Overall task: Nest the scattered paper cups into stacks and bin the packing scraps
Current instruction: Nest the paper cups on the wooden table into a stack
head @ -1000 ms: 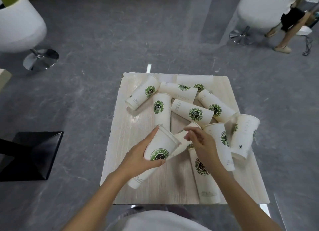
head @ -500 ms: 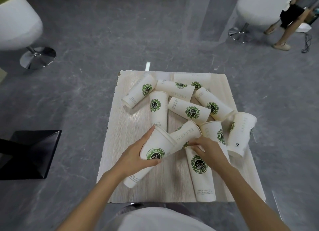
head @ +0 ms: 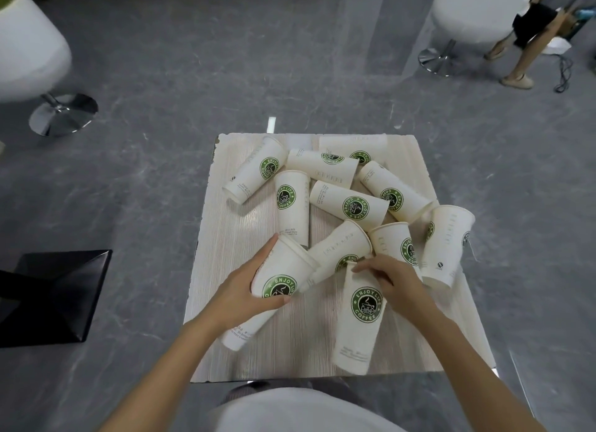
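Several white paper cups with green coffee logos lie scattered on a small pale wood table (head: pixel 225 296). My left hand (head: pixel 245 289) grips a tilted cup (head: pixel 283 270) near the table's middle, its mouth pointing up and to the right. My right hand (head: pixel 392 280) pinches the rim of a cup lying on its side (head: pixel 361 328) at the near right. Another cup (head: pixel 342 247) lies between the two held ones, and more cups (head: pixel 351 202) are heaped across the far half. No packing scraps or bin show.
Grey floor surrounds the table. A white swivel chair (head: pixel 29 44) stands far left, another (head: pixel 471 9) far right beside a person's legs (head: pixel 519 73). A black base plate (head: pixel 54 296) lies on the floor at the left.
My right hand has dropped from above the cups onto the rim of the near-right cup. My left hand keeps its grip on the tilted cup, almost unmoved.
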### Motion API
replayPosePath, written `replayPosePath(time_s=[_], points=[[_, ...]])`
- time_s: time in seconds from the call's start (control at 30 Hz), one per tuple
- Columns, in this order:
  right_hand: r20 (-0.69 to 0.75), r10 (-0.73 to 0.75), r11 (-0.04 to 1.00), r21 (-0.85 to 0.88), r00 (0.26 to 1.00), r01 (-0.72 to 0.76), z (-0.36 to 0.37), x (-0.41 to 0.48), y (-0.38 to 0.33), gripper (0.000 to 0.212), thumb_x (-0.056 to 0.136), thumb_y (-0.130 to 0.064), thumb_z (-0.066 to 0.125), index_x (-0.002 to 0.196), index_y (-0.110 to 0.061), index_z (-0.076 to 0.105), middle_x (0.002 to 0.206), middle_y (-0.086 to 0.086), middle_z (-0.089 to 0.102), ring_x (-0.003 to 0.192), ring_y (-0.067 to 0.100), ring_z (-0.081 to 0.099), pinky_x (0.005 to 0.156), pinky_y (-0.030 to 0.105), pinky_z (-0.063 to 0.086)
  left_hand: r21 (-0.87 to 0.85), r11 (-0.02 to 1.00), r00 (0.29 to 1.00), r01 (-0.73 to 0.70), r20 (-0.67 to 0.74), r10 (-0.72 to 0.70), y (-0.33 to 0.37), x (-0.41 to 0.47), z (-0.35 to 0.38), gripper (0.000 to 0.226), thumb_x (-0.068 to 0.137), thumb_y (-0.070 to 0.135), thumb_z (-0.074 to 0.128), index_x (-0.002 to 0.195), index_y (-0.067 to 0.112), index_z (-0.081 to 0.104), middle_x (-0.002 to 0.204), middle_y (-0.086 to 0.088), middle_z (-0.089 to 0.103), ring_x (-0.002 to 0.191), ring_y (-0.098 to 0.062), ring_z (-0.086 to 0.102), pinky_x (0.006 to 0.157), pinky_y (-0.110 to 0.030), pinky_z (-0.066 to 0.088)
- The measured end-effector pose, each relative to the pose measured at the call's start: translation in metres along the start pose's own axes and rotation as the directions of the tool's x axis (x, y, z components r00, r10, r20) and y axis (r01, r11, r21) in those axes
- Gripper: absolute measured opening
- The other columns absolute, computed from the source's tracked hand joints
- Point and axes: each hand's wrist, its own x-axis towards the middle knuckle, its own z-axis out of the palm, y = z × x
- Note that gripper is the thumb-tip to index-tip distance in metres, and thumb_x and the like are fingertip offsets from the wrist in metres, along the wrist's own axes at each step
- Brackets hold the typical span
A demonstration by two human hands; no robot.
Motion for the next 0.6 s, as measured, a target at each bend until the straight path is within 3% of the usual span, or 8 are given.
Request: replayPosePath(time_s=[0.13,0.2,0.27,0.37,0.5,0.6], points=[[-0.121,0.010,0.992,0.125,0.993,0.005,-0.021,0.001,-0.012,0.046,0.082,0.007,0.048,0.086,-0.036,0.067,0.094,-0.023,0.068,0.094,-0.004,0.060,0.080,0.014,0.047,0.015,1.000,1.000,-0.002,0.001,0.002,-0.002,-0.001,-0.006,0.102,0.075,0.039,0.082,0.139,0.071,0.010,0.125,0.044,0.046,0.104,0.004,0.060,0.091,-0.033,0.055],[-0.204,0.027,0.973,0.230,0.979,0.022,-0.032,0.004,-0.019,0.039,0.086,0.000,0.046,0.089,-0.032,0.068,0.098,-0.023,0.069,0.093,-0.002,0.061,0.081,0.014,0.047,0.020,1.000,1.000,-0.008,0.009,0.008,-0.002,-0.001,-0.008,0.102,0.073,0.042,0.082,0.139,0.071,0.010,0.129,0.039,0.047,0.105,0.003,0.060,0.092,-0.036,0.054],[-0.301,0.070,0.957,0.290,0.951,0.021,-0.041,0.008,-0.024,0.037,0.093,0.002,0.045,0.097,-0.025,0.069,0.101,-0.013,0.070,0.089,0.003,0.061,0.079,0.017,0.047,0.031,0.999,1.000,-0.019,0.023,0.018,-0.002,-0.002,-0.011,0.102,0.068,0.050,0.080,0.140,0.070,0.011,0.133,0.038,0.046,0.109,0.002,0.059,0.094,-0.038,0.054],[-0.466,0.105,0.948,0.314,0.878,0.053,-0.050,0.015,-0.035,0.034,0.095,0.002,0.043,0.106,-0.021,0.067,0.099,-0.009,0.067,0.078,-0.007,0.056,0.070,0.007,0.043,0.074,0.997,0.999,-0.023,0.033,0.020,0.000,-0.004,-0.013,0.102,0.064,0.055,0.076,0.141,0.069,0.010,0.136,0.031,0.047,0.112,-0.002,0.058,0.094,-0.040,0.053],[-0.583,0.151,0.943,0.328,0.798,0.061,-0.045,0.023,-0.043,0.034,0.095,0.001,0.042,0.111,-0.018,0.066,0.101,-0.011,0.065,0.079,-0.012,0.056,0.072,0.004,0.041,0.191,0.980,0.998,-0.051,0.055,0.041,0.002,-0.006,-0.012,0.103,0.068,0.053,0.074,0.140,0.070,0.003,0.129,0.018,0.051,0.107,-0.003,0.055,0.091,-0.038,0.052],[-0.609,0.175,0.935,0.348,0.773,0.062,-0.038,0.029,-0.047,0.034,0.096,-0.002,0.042,0.114,-0.018,0.066,0.105,-0.001,0.067,0.081,0.000,0.053,0.083,0.021,0.042,0.202,0.977,0.997,-0.063,0.058,0.052,0.003,-0.007,-0.011,0.104,0.071,0.048,0.077,0.140,0.070,0.003,0.124,0.017,0.053,0.104,-0.002,0.056,0.089,-0.036,0.052]])
